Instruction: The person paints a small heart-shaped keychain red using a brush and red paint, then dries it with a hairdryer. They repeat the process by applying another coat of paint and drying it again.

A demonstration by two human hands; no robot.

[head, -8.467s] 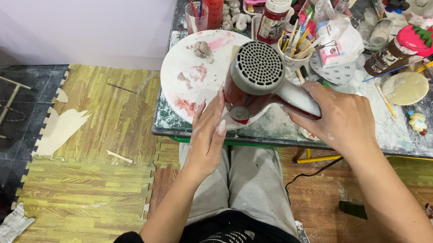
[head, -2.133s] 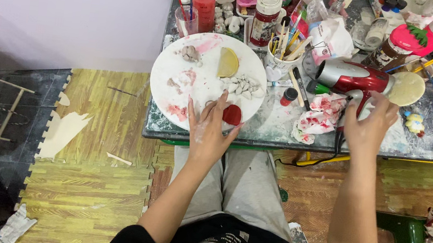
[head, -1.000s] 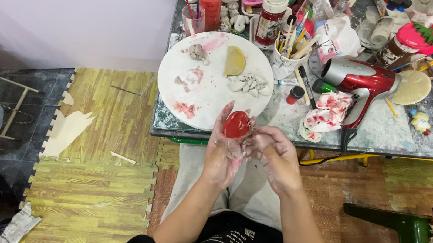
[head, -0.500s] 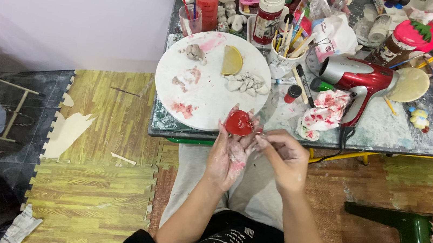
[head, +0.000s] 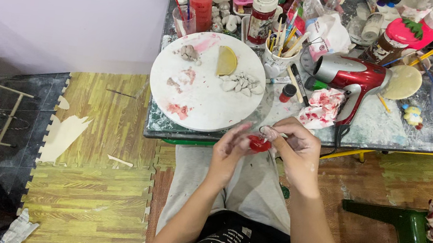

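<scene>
My left hand [head: 228, 151] and my right hand [head: 295, 147] meet just in front of the table edge, above my lap. Between them is a small red painted piece [head: 259, 143]; the left fingers cup it from the left. My right hand pinches a small metal ring or wire loop [head: 267, 130] at the top of the red piece. Right behind my hands lies the round white board [head: 205, 99] with paint smears, a yellow half-disc [head: 227, 61] and several pale clay bits [head: 240, 82].
A red hair dryer [head: 352, 76] lies on the cluttered table beside a paint-stained rag [head: 323, 106]. A cup of brushes [head: 278, 58], paint jars and a red water glass [head: 202, 6] stand behind. A green stool [head: 404, 235] is on the floor at the right.
The hair dryer was set down on the table. My right hand came over to the red piece in my left hand, and both hands dropped slightly below the table edge.
</scene>
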